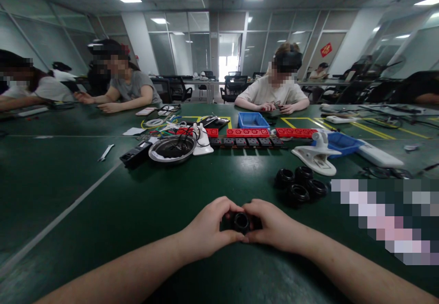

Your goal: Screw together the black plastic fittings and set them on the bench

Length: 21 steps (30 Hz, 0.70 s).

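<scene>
A small black ring-shaped part [237, 224] with a round opening sits between my two hands, just above or on the green table. My left hand [209, 228] curls around its left side, with the thumb below and the fingers above. On the other side, my right hand [270, 226] closes on it the same way, and the thumbs nearly meet in front. Several similar black ring-shaped parts [298, 194] are clustered on the table beyond my right hand. What exact kind of part these are cannot be made out.
Across the green table [171, 203] lie a wrench [106, 152], a metal bowl [156, 157] with dark cable, red-and-black socket strips [247, 133], a white clamp [317, 157] and blue trays [254, 119]. A person [279, 89] sits opposite, others at the left.
</scene>
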Motion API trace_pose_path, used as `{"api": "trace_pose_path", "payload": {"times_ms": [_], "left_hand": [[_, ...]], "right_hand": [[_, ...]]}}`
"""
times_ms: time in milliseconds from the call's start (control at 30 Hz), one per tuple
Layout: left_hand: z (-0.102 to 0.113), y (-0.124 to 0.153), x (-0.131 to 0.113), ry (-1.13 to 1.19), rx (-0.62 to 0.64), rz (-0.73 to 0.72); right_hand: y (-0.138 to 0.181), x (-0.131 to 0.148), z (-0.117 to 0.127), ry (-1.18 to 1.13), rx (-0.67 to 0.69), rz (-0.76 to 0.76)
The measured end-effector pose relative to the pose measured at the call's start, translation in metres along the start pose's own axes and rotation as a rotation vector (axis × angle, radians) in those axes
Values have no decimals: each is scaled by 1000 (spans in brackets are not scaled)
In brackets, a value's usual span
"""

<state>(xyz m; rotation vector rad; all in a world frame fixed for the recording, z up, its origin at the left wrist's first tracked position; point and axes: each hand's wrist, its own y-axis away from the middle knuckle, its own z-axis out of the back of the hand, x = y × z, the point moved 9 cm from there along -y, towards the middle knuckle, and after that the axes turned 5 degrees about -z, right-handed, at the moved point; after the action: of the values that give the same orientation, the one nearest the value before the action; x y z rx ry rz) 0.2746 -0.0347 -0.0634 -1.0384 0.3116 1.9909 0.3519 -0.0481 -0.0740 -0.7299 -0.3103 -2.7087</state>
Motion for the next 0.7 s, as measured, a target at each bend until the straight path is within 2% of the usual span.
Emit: {"api": "trace_pose_path", "payload": {"times_ms": [133, 233, 333, 567, 700], "left_hand": [[4, 1, 5, -43, -97, 63], [6, 1, 5, -57, -122, 70], [5, 0, 2, -55, -86, 52], [3, -1, -1, -22, 3, -20], [1, 0, -1, -16, -15, -14]], "right_hand": [[0, -3, -1, 139, -152, -110], [3, 3, 0, 213, -202, -112], [5, 9, 1, 151, -162, -53], [5, 4, 5, -91, 44, 23], [2, -1, 2, -110, 39, 21]]}}
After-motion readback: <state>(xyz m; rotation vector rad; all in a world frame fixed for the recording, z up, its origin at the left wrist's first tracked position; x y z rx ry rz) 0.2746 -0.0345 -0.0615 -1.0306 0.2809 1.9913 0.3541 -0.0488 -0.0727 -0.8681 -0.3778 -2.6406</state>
